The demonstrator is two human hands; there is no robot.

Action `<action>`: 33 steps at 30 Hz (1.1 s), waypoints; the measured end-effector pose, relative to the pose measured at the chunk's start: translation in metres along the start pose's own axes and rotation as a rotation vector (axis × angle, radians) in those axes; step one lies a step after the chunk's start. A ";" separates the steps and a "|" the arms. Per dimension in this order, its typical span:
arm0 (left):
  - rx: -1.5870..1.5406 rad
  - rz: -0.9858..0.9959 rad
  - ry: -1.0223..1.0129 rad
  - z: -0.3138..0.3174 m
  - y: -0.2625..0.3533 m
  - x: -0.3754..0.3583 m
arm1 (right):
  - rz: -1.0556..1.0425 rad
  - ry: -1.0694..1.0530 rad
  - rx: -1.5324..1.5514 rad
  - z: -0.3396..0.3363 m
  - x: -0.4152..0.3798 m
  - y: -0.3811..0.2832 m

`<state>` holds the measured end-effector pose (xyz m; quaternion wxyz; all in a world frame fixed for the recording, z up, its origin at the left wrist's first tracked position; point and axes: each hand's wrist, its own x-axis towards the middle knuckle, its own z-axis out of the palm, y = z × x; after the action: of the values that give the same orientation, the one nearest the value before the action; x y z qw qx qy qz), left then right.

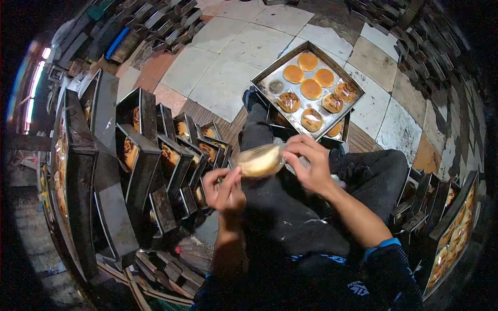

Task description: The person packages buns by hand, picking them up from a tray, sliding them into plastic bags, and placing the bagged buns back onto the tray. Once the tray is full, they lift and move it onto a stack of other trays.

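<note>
A pale bun in a clear plastic wrapper (259,159) hangs over my lap between both hands, slightly blurred. My left hand (225,191) pinches its lower left end with thumb and fingers. My right hand (310,165) is closed on the clear plastic at the bun's right end. Just beyond the hands, a square metal tray (265,96) holds several round buns. Some of them, like the golden-topped bun (310,89), look bare; others, like the wrapped bun (312,119), shine with plastic and carry dark printing.
Another tray (340,130) with buns sits under the square one. Stacked dark metal trays of buns (140,155) crowd my left side. On the right stand more trays, including a large upright one full of buns (451,243). Floor tiles (228,78) stretch ahead.
</note>
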<state>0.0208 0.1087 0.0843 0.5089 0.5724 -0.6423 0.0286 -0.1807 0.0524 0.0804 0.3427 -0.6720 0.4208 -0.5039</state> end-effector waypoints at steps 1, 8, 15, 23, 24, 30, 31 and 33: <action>-0.025 0.025 0.013 0.008 -0.021 -0.009 | 0.104 -0.010 0.086 0.007 -0.007 0.021; -0.390 -0.290 0.117 0.013 -0.055 -0.073 | -0.208 0.094 -0.138 0.011 -0.006 0.020; -0.307 -0.691 0.068 0.028 -0.030 0.002 | 0.015 0.281 -0.177 0.037 0.040 0.018; 0.184 -0.506 -0.441 -0.057 -0.002 -0.122 | 0.781 0.004 -0.119 0.028 -0.117 0.019; 0.180 -0.502 -0.449 -0.059 -0.005 -0.125 | 0.659 -0.047 -0.159 0.018 -0.109 0.020; -0.461 -0.569 -0.515 -0.064 -0.045 -0.019 | -0.021 -0.312 -0.155 0.011 -0.004 -0.029; -0.286 -0.520 -0.315 -0.040 -0.026 -0.009 | -0.068 -0.399 -0.197 0.020 0.005 -0.031; -0.539 -0.945 -0.077 -0.010 -0.029 0.008 | -0.023 -0.496 -0.152 0.027 0.017 -0.005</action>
<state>0.0508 0.0993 0.0787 0.5711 0.6486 -0.3178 -0.3901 -0.1517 0.0402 0.0841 0.3781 -0.8036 0.3529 -0.2946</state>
